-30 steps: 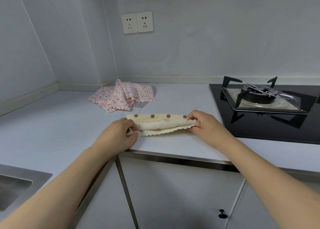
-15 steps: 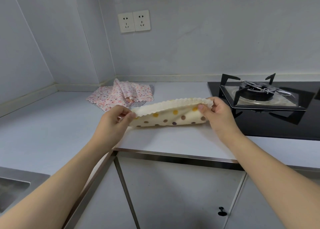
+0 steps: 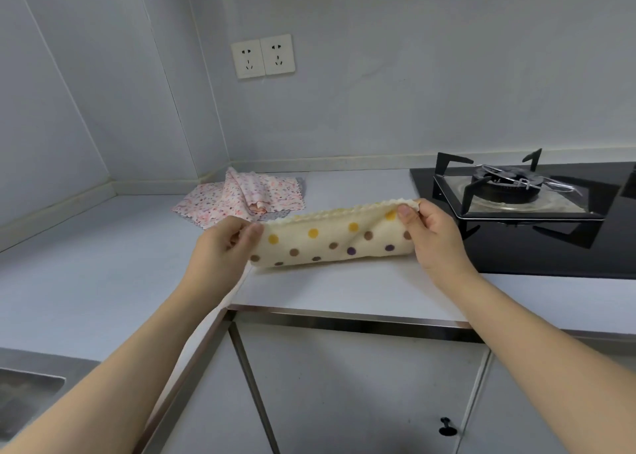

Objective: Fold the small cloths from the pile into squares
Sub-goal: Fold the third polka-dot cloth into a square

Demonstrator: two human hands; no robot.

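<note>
A cream cloth with yellow, brown and purple dots (image 3: pixel 330 240) is doubled over above the pale counter (image 3: pixel 103 274). Its scalloped top edge is lifted while the lower fold rests on the counter. My left hand (image 3: pixel 223 243) pinches the cloth's left top corner between thumb and fingers. My right hand (image 3: pixel 430 233) pinches the right top corner. Behind them lies the pile of pink floral cloths (image 3: pixel 241 199), crumpled near the wall corner.
A black gas hob (image 3: pixel 516 192) with a metal pan support sits just right of my right hand. A steel sink (image 3: pixel 24 395) shows at the lower left. White cabinet doors (image 3: pixel 344 391) lie below the counter's front edge. Two wall sockets (image 3: pixel 263 56) hang above.
Both hands have lifted the cloth's near edge off the counter and carried it up and away from me, turning the dotted side into view. The pile has not moved.
</note>
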